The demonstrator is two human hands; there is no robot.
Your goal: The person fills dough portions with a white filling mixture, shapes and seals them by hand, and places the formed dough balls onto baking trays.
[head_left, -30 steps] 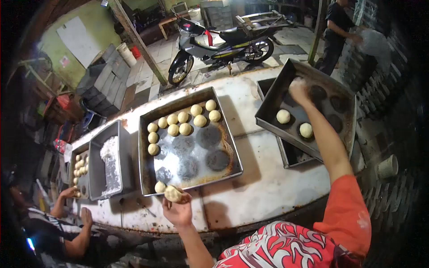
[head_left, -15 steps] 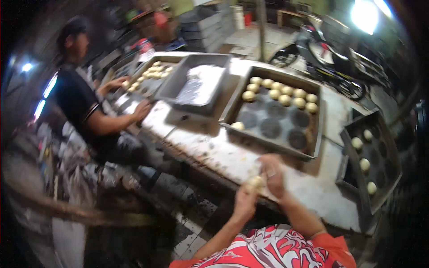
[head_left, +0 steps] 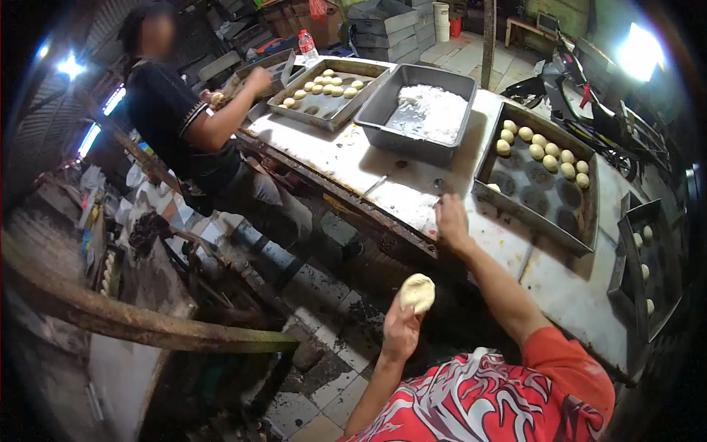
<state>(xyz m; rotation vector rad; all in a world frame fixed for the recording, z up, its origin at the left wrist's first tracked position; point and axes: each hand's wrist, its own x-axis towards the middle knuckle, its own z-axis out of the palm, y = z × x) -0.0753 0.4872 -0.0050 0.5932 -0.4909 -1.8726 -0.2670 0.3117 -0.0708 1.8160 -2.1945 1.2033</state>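
While L hand (head_left: 401, 331) holds dough (head_left: 417, 294), R's (head_left: 451, 223) nr tbl (head_left: 412, 190)

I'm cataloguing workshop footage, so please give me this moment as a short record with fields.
Left hand: holds up a lump of dough
Right hand: at the near edge of the table; whether it grips anything is unclear
Large tray at right: dough balls grouped toward its far side
Grey bin: white powder inside
Other person: dark shirt, standing at the table
Background: motorbike beyond the table
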